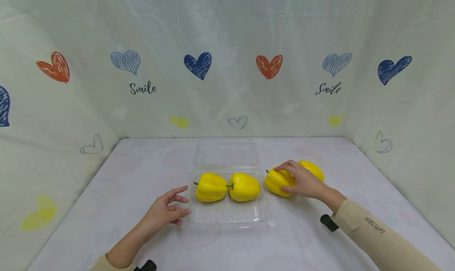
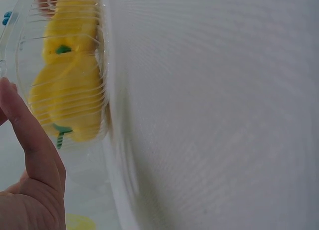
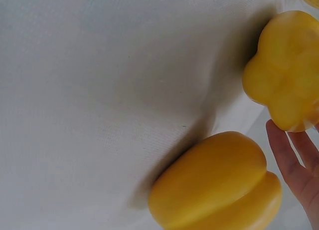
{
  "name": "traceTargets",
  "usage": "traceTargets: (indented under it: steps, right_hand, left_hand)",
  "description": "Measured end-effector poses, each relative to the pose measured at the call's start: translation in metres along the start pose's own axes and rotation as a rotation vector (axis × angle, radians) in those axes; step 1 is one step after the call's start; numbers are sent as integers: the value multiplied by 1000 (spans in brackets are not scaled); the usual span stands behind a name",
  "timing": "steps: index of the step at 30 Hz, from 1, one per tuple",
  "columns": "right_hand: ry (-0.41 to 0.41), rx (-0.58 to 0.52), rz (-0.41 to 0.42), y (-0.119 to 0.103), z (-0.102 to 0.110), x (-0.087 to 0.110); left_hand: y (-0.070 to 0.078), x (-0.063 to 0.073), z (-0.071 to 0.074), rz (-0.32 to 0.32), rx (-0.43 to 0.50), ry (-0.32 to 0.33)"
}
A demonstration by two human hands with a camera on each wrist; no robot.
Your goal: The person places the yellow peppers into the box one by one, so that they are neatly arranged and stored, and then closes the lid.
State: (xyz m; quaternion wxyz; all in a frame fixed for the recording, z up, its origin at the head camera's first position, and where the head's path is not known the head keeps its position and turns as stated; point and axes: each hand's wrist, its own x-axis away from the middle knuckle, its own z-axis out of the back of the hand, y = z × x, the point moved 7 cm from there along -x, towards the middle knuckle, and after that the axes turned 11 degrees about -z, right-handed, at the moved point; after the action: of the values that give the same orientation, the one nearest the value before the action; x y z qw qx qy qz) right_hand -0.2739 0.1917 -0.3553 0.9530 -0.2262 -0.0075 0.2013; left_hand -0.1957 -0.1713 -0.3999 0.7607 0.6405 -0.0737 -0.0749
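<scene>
My right hand (image 1: 305, 182) grips a yellow bell pepper (image 1: 278, 181), its thumb at the near side and fingers over the top. In the right wrist view that pepper (image 3: 284, 70) shows its lobed bottom. Another yellow bell pepper (image 1: 313, 169) lies just behind the hand. Left of them is a clear plastic clamshell container (image 1: 227, 215) with two yellow bell peppers, one left (image 1: 211, 188) and one right (image 1: 244, 188), side by side in its back half. My left hand (image 1: 164, 212) has relaxed, spread fingers right at the container's left edge, holding nothing.
The container's clear lid (image 1: 227, 154) lies folded open toward the back. A white cloth (image 1: 142, 176) covers the table. A pale curtain (image 1: 227, 26) with printed hearts rises behind and at both sides. A black wrist device (image 1: 329, 223) sits below the right sleeve.
</scene>
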Motion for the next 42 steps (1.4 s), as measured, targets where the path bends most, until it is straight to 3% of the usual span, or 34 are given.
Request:
traceTargets:
  steps: [10, 26, 42]
  right_hand:
    - [12, 5, -13, -4, 7, 2]
    - [115, -14, 62, -15, 27, 7]
    - [163, -67, 109, -31, 42, 10]
  left_hand:
    - [-3, 0, 0, 3, 1, 3]
    - [-3, 1, 1, 17, -9, 18]
    - [0, 1, 0, 0, -4, 1]
